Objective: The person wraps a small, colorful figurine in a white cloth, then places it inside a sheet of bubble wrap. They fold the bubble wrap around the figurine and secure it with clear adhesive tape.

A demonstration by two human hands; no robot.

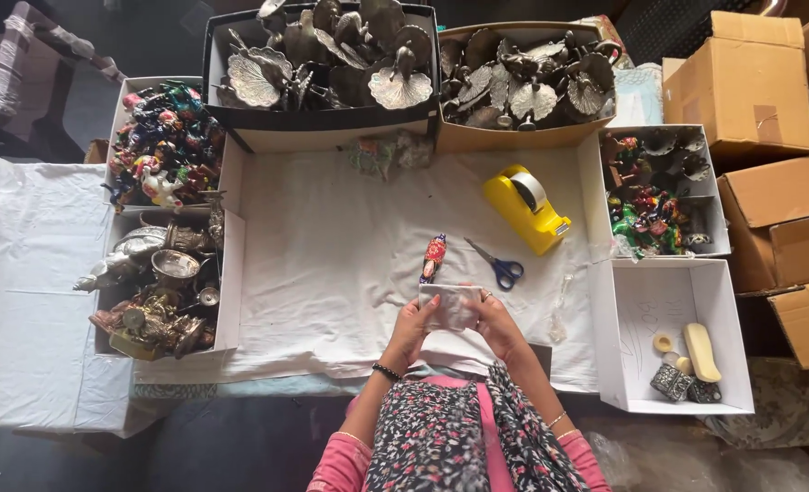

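Clear pouch point(451, 306) between fingers point(420, 311) (both hands)

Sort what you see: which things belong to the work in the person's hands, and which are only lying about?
In hand:
left hand and right hand holding a small clear bag
painted figurine lying just beyond it

Lying about:
scissors
yellow tape dispenser
boxes of metal peacock pieces
cardboard cartons

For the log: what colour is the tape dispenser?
Yellow tape dispenser, clearest in the head view.
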